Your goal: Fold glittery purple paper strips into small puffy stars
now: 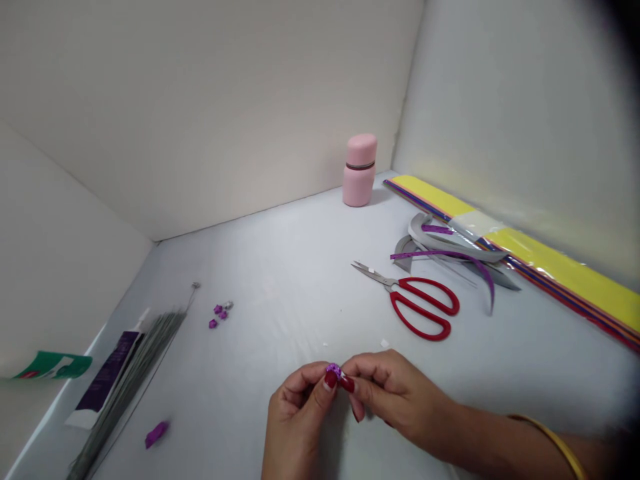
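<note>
a small piece of glittery purple paper, flecked with bright glints, is pinched between the fingertips of the left hand and the right hand. it is at the near side, slightly right of the middle. its far edge looks rounded; the thumbs hide its near part, and its folds are too small to tell.

No lettering, brand or number can be read. The green label on the left shows a white patch and red mark; the purple tube nearby is too blurred.
</note>
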Demonstrator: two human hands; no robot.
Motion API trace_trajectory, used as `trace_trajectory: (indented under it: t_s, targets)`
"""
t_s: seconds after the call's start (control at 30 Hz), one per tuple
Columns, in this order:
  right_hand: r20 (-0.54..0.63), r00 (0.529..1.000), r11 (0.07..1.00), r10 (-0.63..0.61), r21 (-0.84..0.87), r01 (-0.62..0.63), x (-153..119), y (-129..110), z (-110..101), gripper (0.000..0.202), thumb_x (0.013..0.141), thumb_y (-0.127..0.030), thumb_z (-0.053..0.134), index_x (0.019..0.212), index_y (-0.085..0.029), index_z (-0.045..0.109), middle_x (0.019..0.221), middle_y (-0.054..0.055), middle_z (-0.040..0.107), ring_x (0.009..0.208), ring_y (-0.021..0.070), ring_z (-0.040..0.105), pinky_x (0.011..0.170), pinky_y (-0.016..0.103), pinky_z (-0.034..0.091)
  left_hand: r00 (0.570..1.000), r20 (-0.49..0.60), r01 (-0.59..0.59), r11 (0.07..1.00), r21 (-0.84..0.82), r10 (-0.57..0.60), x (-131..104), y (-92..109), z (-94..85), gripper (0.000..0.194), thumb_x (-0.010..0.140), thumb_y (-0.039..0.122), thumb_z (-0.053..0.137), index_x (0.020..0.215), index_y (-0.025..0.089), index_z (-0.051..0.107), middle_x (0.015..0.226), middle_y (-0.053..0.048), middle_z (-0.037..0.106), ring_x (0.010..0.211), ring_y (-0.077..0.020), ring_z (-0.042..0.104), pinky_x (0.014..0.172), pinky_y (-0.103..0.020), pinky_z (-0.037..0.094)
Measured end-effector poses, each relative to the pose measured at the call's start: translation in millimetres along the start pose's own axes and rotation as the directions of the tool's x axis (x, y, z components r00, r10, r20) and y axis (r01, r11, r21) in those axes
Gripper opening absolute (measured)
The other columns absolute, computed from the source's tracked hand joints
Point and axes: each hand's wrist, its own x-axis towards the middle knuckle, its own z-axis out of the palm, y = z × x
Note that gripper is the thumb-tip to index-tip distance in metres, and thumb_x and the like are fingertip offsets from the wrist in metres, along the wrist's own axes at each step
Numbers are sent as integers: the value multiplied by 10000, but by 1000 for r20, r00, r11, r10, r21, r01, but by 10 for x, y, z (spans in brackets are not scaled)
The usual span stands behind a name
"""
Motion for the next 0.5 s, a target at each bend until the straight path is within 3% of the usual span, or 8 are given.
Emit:
trace_trajectory:
  t_s: [0.2,0.33,0.43,0.5]
  targets:
    - [-30,998,998,61,13,-61,-10,-12,25,294,847,-308,495,600,-169,572,462,-67,385,416,67,324,421,196,249,995,-82,-45,997,65,50,-32,61,35,183,627,356,753,660,178,730,648,-43,707,648,-175,611,651,-262,466]
    - [-45,994,994,100,45,-98,-15,-15,39,266,825,-299,519,601,-167,574,475,-66,406,402,61,319,395,190,235,977,-82,-177,963,205,197,-59,61,32,127,675,320,717,671,194,722,703,-49,718,695,-182,620,657,-249,475]
    - [-52,996,996,73,60,-70,-14,-9,40,268,824,-308,513,604,-165,570,480,-62,414,418,66,329,413,193,248,926,-68,-327,881,341,370,-82,46,24,60,708,264,686,707,213,717,746,-45,714,713,-187,634,673,-260,483]
    - [-51,997,996,56,65,-53,-16,-10,41,277,827,-322,507,605,-166,566,486,-59,425,425,70,332,425,198,255,862,-33,-440,781,442,505,-94,38,23,60,721,198,659,728,223,713,744,-40,710,702,-190,641,673,-269,487]
